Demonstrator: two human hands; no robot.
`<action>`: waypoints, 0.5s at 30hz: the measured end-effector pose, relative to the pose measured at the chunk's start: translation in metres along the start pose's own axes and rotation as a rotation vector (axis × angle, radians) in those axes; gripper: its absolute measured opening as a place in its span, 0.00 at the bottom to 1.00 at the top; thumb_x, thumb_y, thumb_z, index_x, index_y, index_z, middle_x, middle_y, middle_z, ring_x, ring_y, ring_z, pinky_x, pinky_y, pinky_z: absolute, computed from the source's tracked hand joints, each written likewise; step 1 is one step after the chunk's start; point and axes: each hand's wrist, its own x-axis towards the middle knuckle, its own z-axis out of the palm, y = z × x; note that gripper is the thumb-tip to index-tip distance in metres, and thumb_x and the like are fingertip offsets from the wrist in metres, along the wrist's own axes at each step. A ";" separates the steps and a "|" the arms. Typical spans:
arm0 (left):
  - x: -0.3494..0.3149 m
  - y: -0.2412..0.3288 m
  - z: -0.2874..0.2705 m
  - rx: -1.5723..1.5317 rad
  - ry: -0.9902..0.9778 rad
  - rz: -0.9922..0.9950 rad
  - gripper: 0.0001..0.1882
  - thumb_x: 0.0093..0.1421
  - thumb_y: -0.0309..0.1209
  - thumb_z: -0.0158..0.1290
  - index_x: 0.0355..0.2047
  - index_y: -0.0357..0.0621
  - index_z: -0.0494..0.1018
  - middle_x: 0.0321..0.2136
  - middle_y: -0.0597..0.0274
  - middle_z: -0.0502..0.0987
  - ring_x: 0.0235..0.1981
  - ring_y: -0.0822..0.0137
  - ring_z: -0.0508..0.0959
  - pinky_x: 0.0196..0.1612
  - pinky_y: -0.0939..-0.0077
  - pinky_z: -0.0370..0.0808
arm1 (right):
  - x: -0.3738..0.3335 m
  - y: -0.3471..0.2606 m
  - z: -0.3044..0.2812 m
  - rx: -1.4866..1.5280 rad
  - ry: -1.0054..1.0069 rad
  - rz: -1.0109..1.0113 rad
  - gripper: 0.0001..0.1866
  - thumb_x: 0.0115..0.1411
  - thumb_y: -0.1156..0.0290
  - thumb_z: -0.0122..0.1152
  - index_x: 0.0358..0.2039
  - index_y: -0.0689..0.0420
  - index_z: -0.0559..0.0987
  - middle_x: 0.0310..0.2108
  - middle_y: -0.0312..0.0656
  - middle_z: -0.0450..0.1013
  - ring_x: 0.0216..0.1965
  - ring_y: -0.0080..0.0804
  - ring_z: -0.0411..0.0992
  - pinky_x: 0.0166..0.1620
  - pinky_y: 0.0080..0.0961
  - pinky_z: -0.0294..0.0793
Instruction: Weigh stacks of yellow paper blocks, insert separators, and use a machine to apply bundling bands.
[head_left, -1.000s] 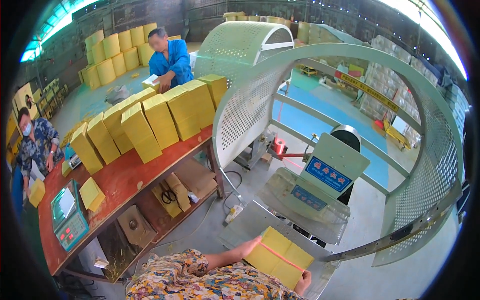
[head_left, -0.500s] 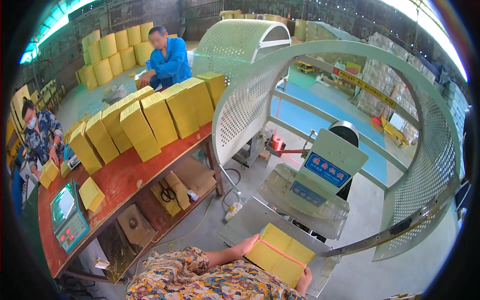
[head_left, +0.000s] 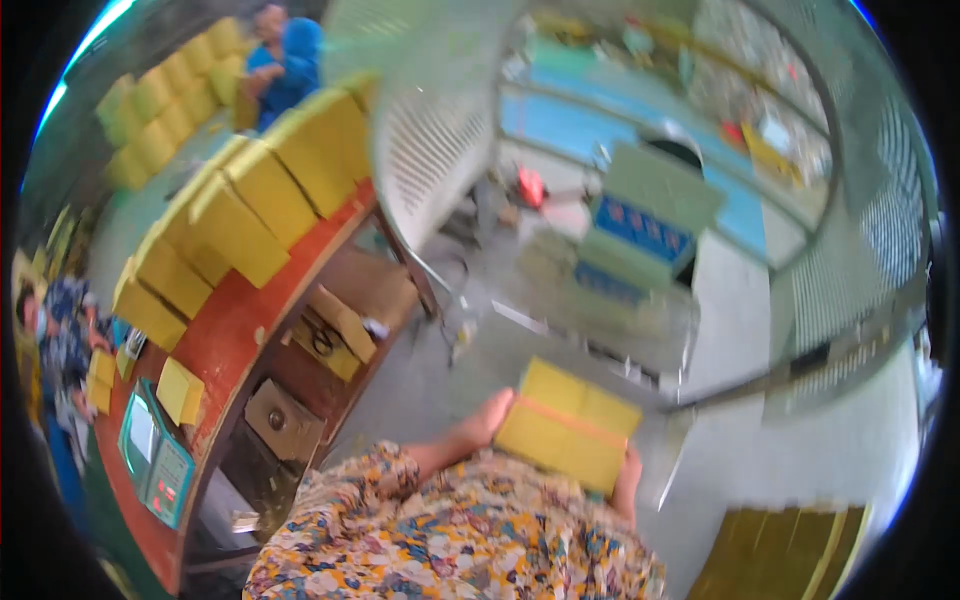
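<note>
Between my two hands is a yellow paper bundle [head_left: 570,420], with a pinkish-orange band running across its middle. My left hand [head_left: 490,415] grips its left edge, and my right hand [head_left: 627,482] grips the right edge. The bundle is in front of my body, over the near side of a metal machine with a green plate [head_left: 655,200] and a blue label. Motion blurs the picture, and the fingers beneath the bundle are hidden.
A large perforated guard ring [head_left: 440,150] surrounds the machine. To the left, a red table [head_left: 235,330] bears tall yellow paper stacks [head_left: 240,215] and a teal scale [head_left: 158,455]. Two people work beyond it. Dark yellow sheets [head_left: 785,550] lie at lower right.
The view has swung, bringing the dark yellow sheets into the lower right. The bundle, still in both hands, appears higher in the picture and nearer my body.
</note>
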 end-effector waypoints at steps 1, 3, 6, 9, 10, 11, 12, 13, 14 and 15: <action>-0.012 0.016 0.009 -0.126 -0.035 -0.013 0.27 0.72 0.43 0.27 0.45 0.38 0.72 0.42 0.58 0.77 0.42 0.68 0.73 0.50 0.67 0.70 | 0.012 0.017 0.005 0.097 -0.021 0.053 0.20 0.63 0.57 0.56 0.38 0.65 0.81 0.30 0.44 0.79 0.32 0.26 0.74 0.36 0.29 0.74; -0.034 0.066 0.038 -0.287 0.082 -0.149 0.32 0.71 0.50 0.24 0.50 0.40 0.72 0.44 0.60 0.77 0.46 0.64 0.75 0.53 0.66 0.70 | 0.020 0.023 0.014 0.099 -0.053 -0.032 0.20 0.63 0.58 0.56 0.41 0.63 0.80 0.32 0.43 0.80 0.34 0.25 0.75 0.38 0.26 0.73; -0.042 0.096 0.042 -0.316 0.099 -0.187 0.22 0.69 0.42 0.33 0.44 0.43 0.74 0.40 0.58 0.78 0.38 0.67 0.79 0.42 0.70 0.77 | 0.016 0.009 0.020 0.241 -0.001 0.065 0.16 0.60 0.66 0.56 0.41 0.66 0.79 0.34 0.42 0.78 0.33 0.26 0.73 0.38 0.25 0.73; -0.047 0.112 0.055 -0.175 0.210 -0.165 0.20 0.68 0.40 0.35 0.45 0.42 0.73 0.41 0.60 0.78 0.39 0.68 0.79 0.43 0.70 0.76 | 0.011 -0.013 0.009 0.283 0.005 0.175 0.16 0.60 0.67 0.56 0.41 0.66 0.79 0.33 0.42 0.77 0.33 0.23 0.73 0.37 0.22 0.73; -0.045 0.109 0.053 -0.166 0.198 -0.176 0.20 0.68 0.40 0.35 0.45 0.42 0.73 0.41 0.60 0.78 0.39 0.68 0.79 0.43 0.70 0.76 | 0.011 -0.013 0.006 0.347 -0.027 0.182 0.15 0.60 0.67 0.56 0.42 0.65 0.79 0.33 0.41 0.77 0.33 0.23 0.73 0.37 0.22 0.73; -0.042 0.104 0.050 -0.191 0.182 -0.207 0.20 0.68 0.40 0.36 0.47 0.42 0.72 0.41 0.61 0.78 0.40 0.69 0.78 0.43 0.71 0.76 | 0.012 -0.013 0.004 0.412 -0.062 0.187 0.15 0.59 0.68 0.56 0.42 0.65 0.78 0.33 0.41 0.77 0.33 0.22 0.73 0.37 0.21 0.73; -0.040 0.101 0.047 -0.214 0.169 -0.237 0.20 0.68 0.40 0.37 0.50 0.41 0.71 0.42 0.62 0.78 0.41 0.70 0.78 0.43 0.72 0.75 | 0.017 -0.013 0.005 0.421 -0.049 0.193 0.15 0.59 0.68 0.56 0.42 0.65 0.78 0.33 0.41 0.77 0.33 0.22 0.73 0.37 0.21 0.73; -0.041 0.101 0.045 -0.203 0.152 -0.248 0.20 0.68 0.40 0.37 0.50 0.41 0.71 0.42 0.62 0.78 0.41 0.70 0.78 0.43 0.72 0.75 | 0.020 -0.013 0.002 0.409 -0.056 0.214 0.14 0.59 0.70 0.56 0.42 0.65 0.78 0.33 0.40 0.77 0.32 0.22 0.73 0.36 0.20 0.73; -0.041 0.101 0.042 -0.059 0.195 -0.222 0.21 0.68 0.41 0.38 0.53 0.41 0.70 0.43 0.61 0.77 0.42 0.69 0.78 0.44 0.72 0.75 | 0.022 -0.012 0.000 0.398 -0.064 0.236 0.14 0.59 0.71 0.55 0.42 0.65 0.78 0.33 0.39 0.76 0.30 0.23 0.73 0.34 0.20 0.73; -0.040 0.102 0.037 0.086 0.234 -0.193 0.23 0.68 0.42 0.39 0.56 0.40 0.68 0.44 0.61 0.77 0.43 0.68 0.77 0.45 0.73 0.74 | 0.023 -0.003 -0.003 0.409 -0.043 0.241 0.14 0.59 0.71 0.55 0.42 0.65 0.78 0.33 0.39 0.76 0.30 0.23 0.73 0.34 0.20 0.73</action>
